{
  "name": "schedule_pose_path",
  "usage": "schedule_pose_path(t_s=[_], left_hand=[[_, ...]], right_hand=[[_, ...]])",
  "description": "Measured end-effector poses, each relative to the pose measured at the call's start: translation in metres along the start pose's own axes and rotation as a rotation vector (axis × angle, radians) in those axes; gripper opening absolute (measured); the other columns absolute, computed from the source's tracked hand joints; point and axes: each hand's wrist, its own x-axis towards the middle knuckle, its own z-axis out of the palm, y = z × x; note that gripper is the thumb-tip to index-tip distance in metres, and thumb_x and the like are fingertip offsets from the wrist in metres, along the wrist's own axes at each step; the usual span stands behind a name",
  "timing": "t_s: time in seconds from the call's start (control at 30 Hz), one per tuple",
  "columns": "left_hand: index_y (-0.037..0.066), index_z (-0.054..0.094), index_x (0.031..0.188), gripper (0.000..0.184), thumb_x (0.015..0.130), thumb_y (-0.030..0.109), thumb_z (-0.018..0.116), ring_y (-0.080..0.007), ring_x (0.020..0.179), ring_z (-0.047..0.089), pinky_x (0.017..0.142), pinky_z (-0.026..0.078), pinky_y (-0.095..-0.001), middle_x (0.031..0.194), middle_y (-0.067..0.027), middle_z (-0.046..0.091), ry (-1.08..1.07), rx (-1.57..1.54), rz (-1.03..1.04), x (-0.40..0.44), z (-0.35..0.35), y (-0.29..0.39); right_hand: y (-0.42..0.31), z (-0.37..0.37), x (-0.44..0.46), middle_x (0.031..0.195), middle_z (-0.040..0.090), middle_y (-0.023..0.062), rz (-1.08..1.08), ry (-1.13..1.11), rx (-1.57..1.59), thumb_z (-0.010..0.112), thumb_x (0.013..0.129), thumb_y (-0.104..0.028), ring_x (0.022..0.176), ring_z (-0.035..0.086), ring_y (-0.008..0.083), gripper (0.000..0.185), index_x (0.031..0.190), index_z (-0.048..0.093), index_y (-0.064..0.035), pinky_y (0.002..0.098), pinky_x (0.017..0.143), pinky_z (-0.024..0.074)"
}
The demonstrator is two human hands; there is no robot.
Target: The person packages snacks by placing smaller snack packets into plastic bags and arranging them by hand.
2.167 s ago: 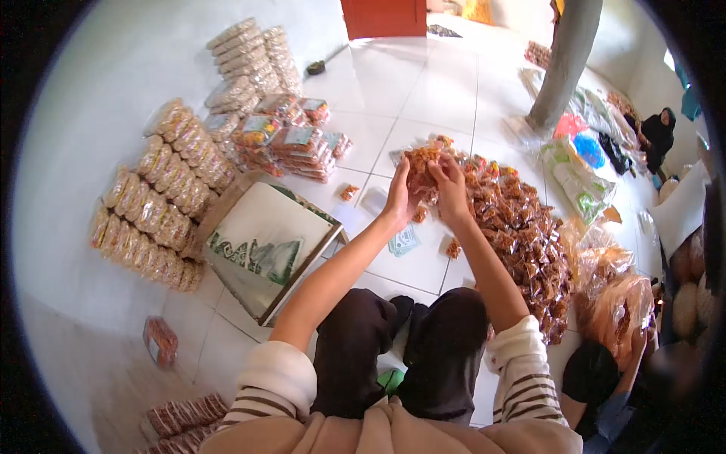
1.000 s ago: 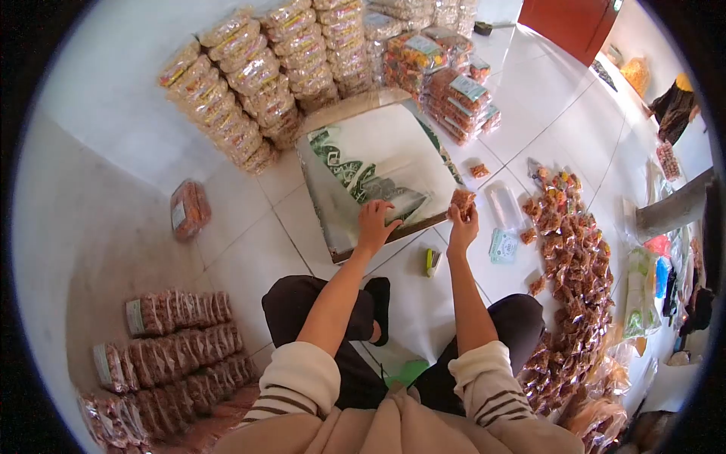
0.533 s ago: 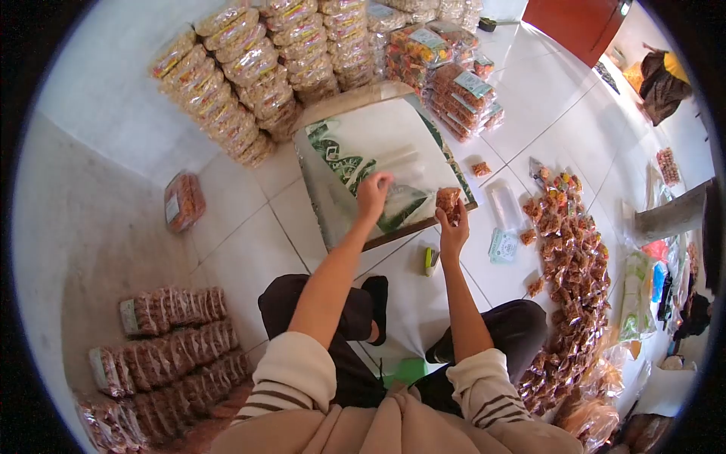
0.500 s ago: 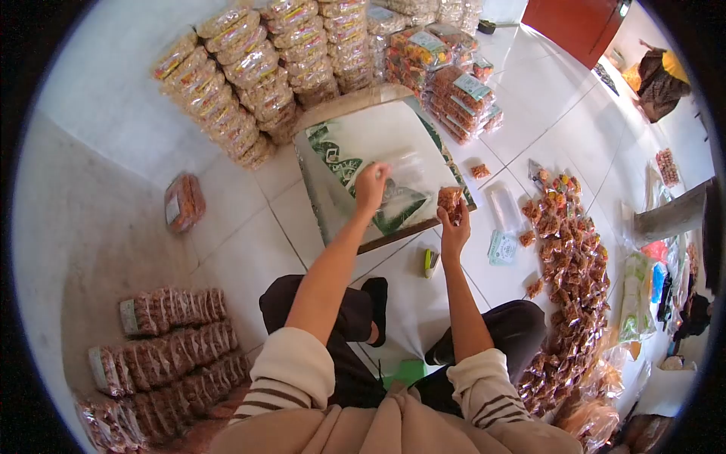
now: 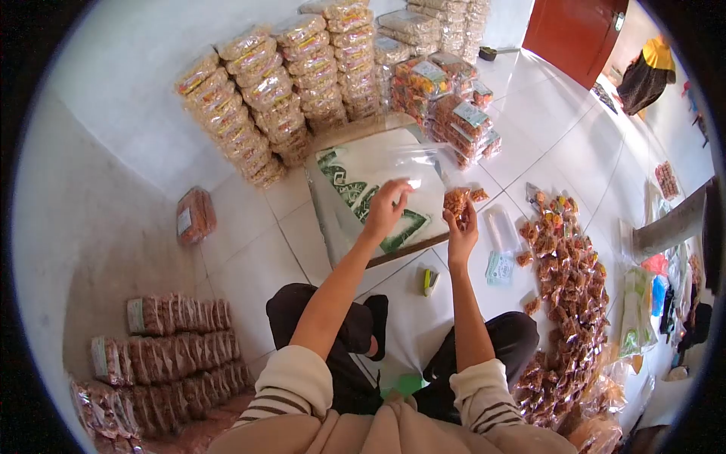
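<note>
My left hand (image 5: pixel 389 209) is over a low box (image 5: pixel 355 234) with a white and green leaf-patterned top. Its fingers are curled together at the near edge of a clear plastic bag (image 5: pixel 418 157), whose outline is faint against the white. At the box's right edge, my right hand (image 5: pixel 462 229) grips a small clear packet of brown snack pieces (image 5: pixel 456 200) between thumb and fingers. Another small snack packet (image 5: pixel 479 194) lies just beyond it. On the floor below the box is a green stapler (image 5: pixel 430 282).
A long heap of small snack packets (image 5: pixel 567 280) covers the floor at right, beside a clear container (image 5: pixel 502 229) and printed labels (image 5: pixel 499 268). Tall stacks of bagged goods (image 5: pixel 295 68) line the wall. Filled packs (image 5: pixel 181 344) lie at lower left. A person (image 5: pixel 648 76) is far right.
My left hand has moved right across the box top, and the clear bag has lifted and spread further back. The right hand with its snack packet has shifted slightly right. The view has tilted a little.
</note>
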Motion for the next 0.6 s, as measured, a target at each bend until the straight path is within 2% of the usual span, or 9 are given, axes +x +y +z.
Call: schedule_pose_path(t_s=[0.07,0.13,0.17,0.2,0.27,0.3,0.43,0.5,0.6], left_hand=[[0.003,0.054,0.086,0.01,0.076,0.001,0.056,-0.03,0.087,0.056,0.076,0.045,-0.0329,0.091,-0.0145,0.057,-0.14,-0.015,-0.258,-0.039,0.01,-0.009],[0.004,0.055,0.086,0.01,0.077,0.007,0.058,-0.0295,0.091,0.053,0.08,0.042,-0.0364,0.092,-0.0126,0.057,-0.21,0.08,-0.282,-0.082,0.017,-0.034],[0.006,0.056,0.085,0.011,0.077,0.013,0.06,-0.0291,0.096,0.051,0.084,0.039,-0.0398,0.092,-0.0107,0.056,-0.272,0.184,-0.297,-0.097,0.018,-0.041],[0.006,0.056,0.085,0.011,0.077,0.013,0.06,-0.0291,0.096,0.051,0.084,0.039,-0.0398,0.092,-0.0107,0.056,-0.277,0.177,-0.307,-0.104,0.016,-0.038],[0.009,0.057,0.084,0.021,0.076,0.028,0.062,-0.0264,0.107,0.042,0.09,0.03,-0.0446,0.097,-0.0053,0.053,-0.306,0.517,-0.112,-0.112,0.011,-0.033],[0.013,0.058,0.082,0.026,0.073,0.037,0.062,-0.0238,0.109,0.038,0.091,0.025,-0.0447,0.102,-0.0011,0.049,-0.31,0.524,-0.128,-0.109,0.01,-0.033],[0.015,0.06,0.078,0.027,0.074,0.042,0.06,-0.0251,0.107,0.038,0.089,0.027,-0.0453,0.102,-0.0024,0.047,-0.264,0.593,-0.278,-0.102,0.02,-0.035],[0.017,0.06,0.079,0.023,0.07,0.037,0.064,-0.0217,0.101,0.041,0.084,0.029,-0.0397,0.099,-0.0006,0.051,-0.361,0.472,-0.266,-0.106,0.023,-0.049],[0.016,0.061,0.077,0.02,0.071,0.036,0.062,-0.0201,0.096,0.044,0.08,0.03,-0.0385,0.09,0.0007,0.054,-0.342,0.382,-0.366,-0.109,0.028,-0.061]], right_hand=[[0.018,-0.01,-0.007,0.101,0.055,0.0105,0.09,0.035,-0.057,0.066,0.074,-0.009,0.088,0.054,0.0139,0.054,0.121,0.042,0.0024,0.0263,0.079,0.0439],[0.041,-0.019,-0.015,0.101,0.055,0.0101,0.085,0.053,-0.076,0.067,0.073,-0.009,0.089,0.054,0.0144,0.053,0.12,0.043,0.0022,0.0265,0.079,0.0436],[0.047,-0.024,-0.019,0.101,0.055,0.0102,0.096,0.05,-0.186,0.067,0.073,-0.009,0.09,0.054,0.015,0.053,0.119,0.044,0.0024,0.0268,0.08,0.0434],[0.056,-0.028,-0.024,0.101,0.055,0.0102,0.11,0.045,-0.296,0.067,0.072,-0.009,0.091,0.053,0.0157,0.053,0.118,0.045,0.0025,0.0271,0.08,0.0432],[0.082,-0.039,-0.029,0.102,0.055,0.0111,0.16,0.056,-0.259,0.067,0.072,-0.008,0.093,0.054,0.0172,0.051,0.116,0.046,0.0028,0.0279,0.081,0.043],[0.084,-0.042,-0.031,0.103,0.055,0.0114,0.163,0.064,-0.272,0.067,0.072,-0.008,0.093,0.054,0.0176,0.051,0.116,0.046,0.0027,0.0281,0.081,0.043],[0.08,-0.043,-0.031,0.105,0.055,0.0118,0.143,0.078,-0.309,0.067,0.071,-0.008,0.094,0.054,0.0187,0.051,0.116,0.046,0.0022,0.0283,0.081,0.0435],[0.074,-0.039,-0.031,0.105,0.054,0.0114,0.143,0.075,-0.312,0.067,0.072,-0.007,0.094,0.054,0.0185,0.05,0.117,0.045,0.0021,0.0285,0.08,0.0438],[0.069,-0.031,-0.03,0.105,0.054,0.011,0.126,0.058,-0.299,0.066,0.072,-0.006,0.092,0.054,0.0182,0.05,0.117,0.046,0.0017,0.0289,0.079,0.0444]])
